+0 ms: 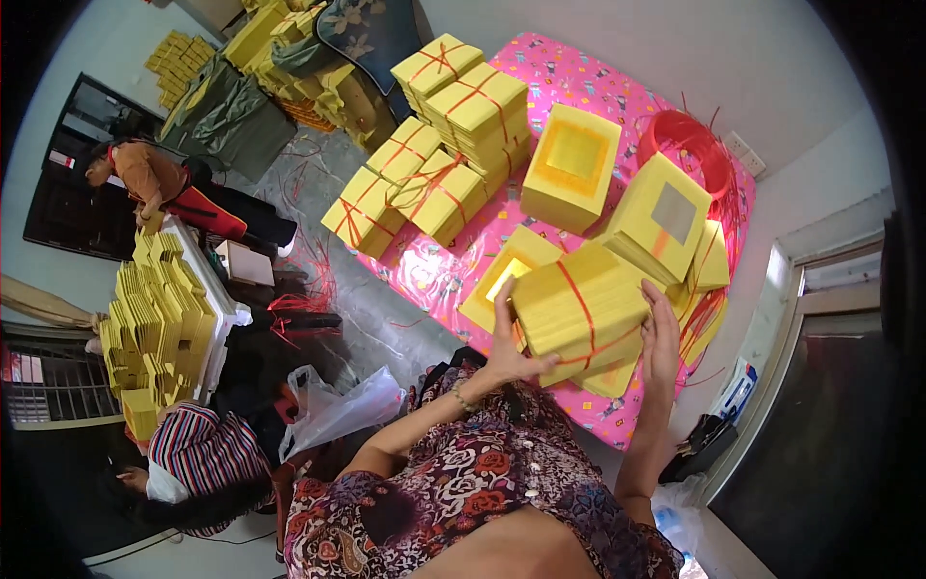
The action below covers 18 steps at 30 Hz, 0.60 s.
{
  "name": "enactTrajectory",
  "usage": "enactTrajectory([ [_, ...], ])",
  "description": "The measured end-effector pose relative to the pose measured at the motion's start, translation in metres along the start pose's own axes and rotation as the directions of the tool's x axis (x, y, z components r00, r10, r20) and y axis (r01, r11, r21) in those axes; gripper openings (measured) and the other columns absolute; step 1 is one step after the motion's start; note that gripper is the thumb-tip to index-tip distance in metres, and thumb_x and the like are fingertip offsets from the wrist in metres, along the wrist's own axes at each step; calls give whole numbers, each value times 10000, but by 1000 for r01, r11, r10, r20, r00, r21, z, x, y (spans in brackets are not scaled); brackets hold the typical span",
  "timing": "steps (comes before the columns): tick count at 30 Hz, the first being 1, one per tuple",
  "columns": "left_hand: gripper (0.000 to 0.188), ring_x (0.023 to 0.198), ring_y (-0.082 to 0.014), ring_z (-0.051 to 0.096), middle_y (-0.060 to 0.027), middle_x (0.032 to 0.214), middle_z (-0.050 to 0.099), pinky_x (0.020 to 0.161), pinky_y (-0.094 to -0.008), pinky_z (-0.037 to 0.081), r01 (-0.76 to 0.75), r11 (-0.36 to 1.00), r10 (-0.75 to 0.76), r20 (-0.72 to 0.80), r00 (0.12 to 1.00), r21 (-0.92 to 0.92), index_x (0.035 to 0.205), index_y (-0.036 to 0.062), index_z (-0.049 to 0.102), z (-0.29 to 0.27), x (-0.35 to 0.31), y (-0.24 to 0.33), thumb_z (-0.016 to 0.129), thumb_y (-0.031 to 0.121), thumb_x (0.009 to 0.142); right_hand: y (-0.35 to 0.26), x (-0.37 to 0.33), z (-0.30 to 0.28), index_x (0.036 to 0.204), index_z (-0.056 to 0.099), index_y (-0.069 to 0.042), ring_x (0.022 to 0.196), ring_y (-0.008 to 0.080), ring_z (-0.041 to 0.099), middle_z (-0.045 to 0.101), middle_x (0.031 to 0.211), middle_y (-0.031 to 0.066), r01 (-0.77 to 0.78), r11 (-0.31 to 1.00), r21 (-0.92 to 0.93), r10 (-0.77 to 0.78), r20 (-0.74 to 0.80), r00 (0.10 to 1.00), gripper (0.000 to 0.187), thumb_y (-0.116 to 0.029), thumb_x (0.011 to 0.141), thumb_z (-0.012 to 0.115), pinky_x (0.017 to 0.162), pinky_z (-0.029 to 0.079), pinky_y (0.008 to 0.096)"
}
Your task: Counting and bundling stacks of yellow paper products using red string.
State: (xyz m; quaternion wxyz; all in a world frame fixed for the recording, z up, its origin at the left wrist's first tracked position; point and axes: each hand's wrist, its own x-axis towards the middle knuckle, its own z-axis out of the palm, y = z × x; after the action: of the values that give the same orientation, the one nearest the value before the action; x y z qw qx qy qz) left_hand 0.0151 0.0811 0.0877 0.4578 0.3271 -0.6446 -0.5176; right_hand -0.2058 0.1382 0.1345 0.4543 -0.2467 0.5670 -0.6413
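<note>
A thick block of yellow paper, crossed by red plastic strapping, is held between my two hands over the near side of a table with a pink patterned cover. My left hand grips its left end, thumb along the lower edge and fingers up the side. Against its right end presses my right hand, fingers stretched upward. Under and behind the block lie loose yellow sheets, one with a shiny gold square. Beyond it stand an untied stack with an orange-bordered square and another with a silver square.
Several strapped yellow bundles are piled at the table's far left. A red strapping coil lies at the far right. At left, two people work beside a white table loaded with yellow paper. A plastic bag is near my left arm.
</note>
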Motion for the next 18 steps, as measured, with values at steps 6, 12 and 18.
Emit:
enactTrajectory([
  [6, 903, 1200, -262, 379, -144, 1295, 341, 992, -390, 354, 190, 880, -329, -272, 904, -434, 1385, 77, 158, -92, 26, -21, 685, 375, 715, 15, 10, 45, 1178, 494, 15, 1060, 211, 554, 563, 1097, 121, -75, 983, 169, 75, 9, 997, 343, -240, 970, 398, 943, 435, 337],
  [12, 641, 1067, -232, 542, -102, 1201, 515, 901, -393, 453, 111, 778, -401, -353, 845, -618, 1287, 59, 383, -203, 107, -45, 572, 447, 813, 80, -4, 62, 1109, 551, -34, 969, 144, 577, 593, 1023, 64, -274, 959, 74, 276, -16, 961, 233, -179, 949, 464, 831, 474, 290],
  [18, 584, 882, -162, 637, -45, 974, 631, 727, -323, 542, 234, 741, -535, -341, 773, -630, 1143, 82, 510, -261, 194, -51, 614, 514, 765, 103, -22, 70, 1105, 549, -32, 968, 158, 580, 590, 1026, 70, -333, 943, 4, 333, -63, 941, 230, -175, 942, 474, 814, 487, 292],
])
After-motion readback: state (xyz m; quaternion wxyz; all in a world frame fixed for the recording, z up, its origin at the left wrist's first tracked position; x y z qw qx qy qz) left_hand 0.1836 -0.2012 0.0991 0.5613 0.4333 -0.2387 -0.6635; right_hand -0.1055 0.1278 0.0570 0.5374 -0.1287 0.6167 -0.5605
